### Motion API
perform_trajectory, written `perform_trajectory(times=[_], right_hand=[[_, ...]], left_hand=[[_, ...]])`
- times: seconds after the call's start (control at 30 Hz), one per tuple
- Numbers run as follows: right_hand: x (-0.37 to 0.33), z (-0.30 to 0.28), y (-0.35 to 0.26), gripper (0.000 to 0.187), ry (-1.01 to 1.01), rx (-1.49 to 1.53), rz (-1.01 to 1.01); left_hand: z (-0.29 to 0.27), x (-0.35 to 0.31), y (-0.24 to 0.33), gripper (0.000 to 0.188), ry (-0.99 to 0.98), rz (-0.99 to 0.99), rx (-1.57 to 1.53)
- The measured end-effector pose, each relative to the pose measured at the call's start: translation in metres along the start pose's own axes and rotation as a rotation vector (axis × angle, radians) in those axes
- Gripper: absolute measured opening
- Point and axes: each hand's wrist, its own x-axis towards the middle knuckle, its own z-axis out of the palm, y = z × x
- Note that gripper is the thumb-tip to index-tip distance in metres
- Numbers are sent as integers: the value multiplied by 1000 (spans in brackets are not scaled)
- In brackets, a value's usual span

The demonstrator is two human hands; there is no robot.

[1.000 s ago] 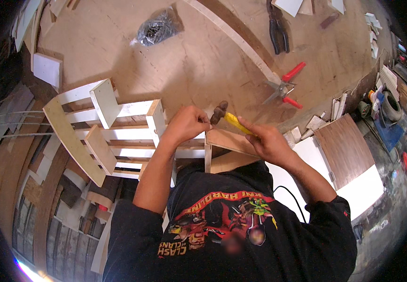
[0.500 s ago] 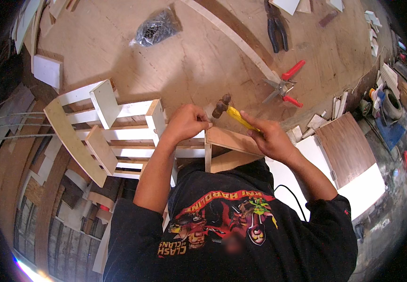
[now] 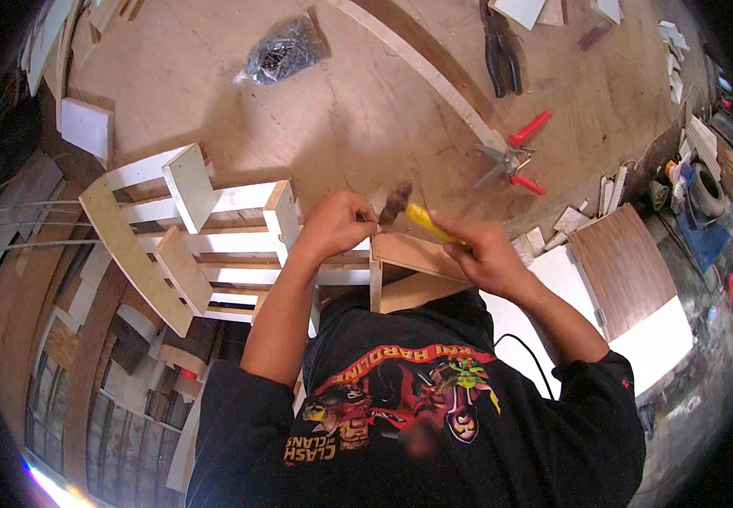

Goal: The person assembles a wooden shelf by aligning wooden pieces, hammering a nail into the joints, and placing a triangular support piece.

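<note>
My right hand [image 3: 489, 258] is closed around the yellow handle of a hammer [image 3: 421, 218]. The hammer's rusty head sits just above the corner of a thin wooden board [image 3: 421, 254] on a wooden frame. Beside that same corner my left hand [image 3: 337, 224] is closed in a pinch. Whatever its fingertips hold is too small to make out. A white slatted wooden piece [image 3: 235, 241] with upright boards stretches left from the frame, partly behind my left forearm.
On the brown work surface lie a bag of nails [image 3: 286, 55], black-handled pliers [image 3: 502, 55] and red-handled snips [image 3: 515, 158]. A curved wooden strip [image 3: 434, 72] crosses the surface. To the right sits a brown panel [image 3: 625, 267] on a white board.
The hammer's head has come down toward the board's corner, its handle tilting more. My right hand has dropped slightly, while my left hand stays nearly still at the corner.
</note>
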Motion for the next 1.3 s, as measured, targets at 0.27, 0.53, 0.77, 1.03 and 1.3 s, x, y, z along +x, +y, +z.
perform_trajectory(times=[0.27,0.53,0.77,1.03,1.3], right_hand=[[1,3,1,55,21,99,100],[7,-12,0,53,78,261,174],[6,-7,8,52,118,241,86],[4,-6,3,55,12,74,92],[11,-15,-11,56,-90,96,128]], left_hand=[[-1,1,0,19,-20,21,54],[-2,-16,11,28,32,7,-7],[62,-59,-31,37,795,508,-91],[100,-43,-36,31,791,764,-132],[97,-43,-33,14,798,707,-114]])
